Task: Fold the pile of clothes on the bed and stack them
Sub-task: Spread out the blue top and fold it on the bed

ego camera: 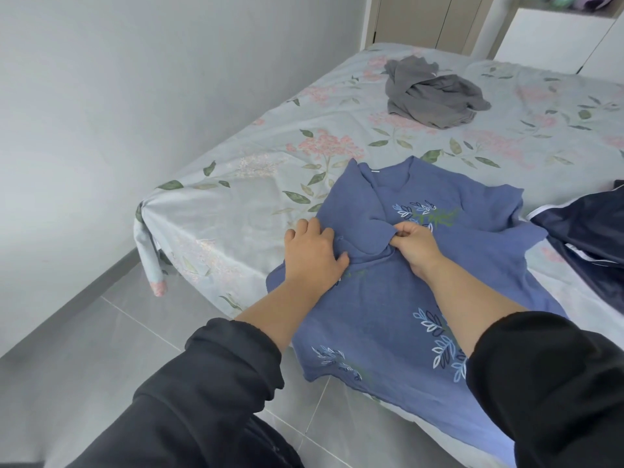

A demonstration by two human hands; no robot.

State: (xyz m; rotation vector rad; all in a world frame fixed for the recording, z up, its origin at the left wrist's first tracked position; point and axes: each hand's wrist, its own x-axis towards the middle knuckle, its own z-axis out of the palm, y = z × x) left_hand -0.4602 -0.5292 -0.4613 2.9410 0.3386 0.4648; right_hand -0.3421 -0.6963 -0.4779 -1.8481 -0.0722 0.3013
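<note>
A blue top point(381, 298) with white leaf embroidery lies spread across the near corner of the bed point(256, 163), its hem hanging over the edge. Its left sleeve is folded in across the chest. My left hand point(312, 253) presses flat on the left side of the top, fingers spread. My right hand point(415, 246) pinches the end of the folded sleeve at the middle of the chest. A crumpled grey garment point(435, 92) sits farther back on the bed. A dark navy garment point(591, 231) with white piping lies at the right edge.
The bed has a pale floral sheet and stands against a white wall point(118, 96) on the left. Grey floor tiles point(118, 332) run beside the bed. White cabinets point(553, 38) and a wooden wardrobe stand behind the far end.
</note>
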